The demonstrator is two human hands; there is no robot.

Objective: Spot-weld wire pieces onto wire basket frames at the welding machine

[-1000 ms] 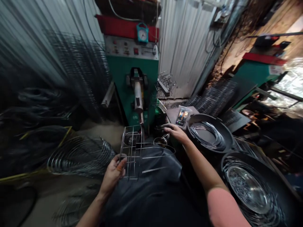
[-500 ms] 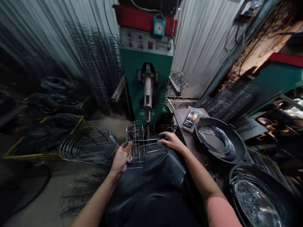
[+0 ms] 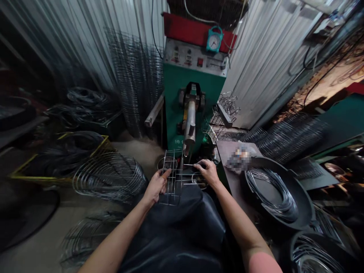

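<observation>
A small wire rack [image 3: 174,182] made of crossed metal wires is upright just below the machine's arm. My left hand [image 3: 157,186] is closed around its left side, with the thumb on top. Two straight wires stick out from the rack's right side. The upper wire [image 3: 189,164] ends at the fingertips of my right hand [image 3: 209,173], which are pinched on it. Right above the rack hangs the metal electrode arm [image 3: 190,127] of a green spot welder [image 3: 174,91]. A black apron [image 3: 176,231] covers my lap.
On the right, a small table [image 3: 224,149] stands beside a black pan [image 3: 301,197] holding a wire coil [image 3: 273,193]. To the left are wire hoops [image 3: 110,176] and a yellow-edged crate [image 3: 28,167]. Wire grids [image 3: 133,83] stack against the corrugated wall. A teal clock [image 3: 214,40] sits on the welder.
Both hands have moved the wire rack forward, nearer the electrode arm's tip. The head view has shifted, so the surroundings appear farther right.
</observation>
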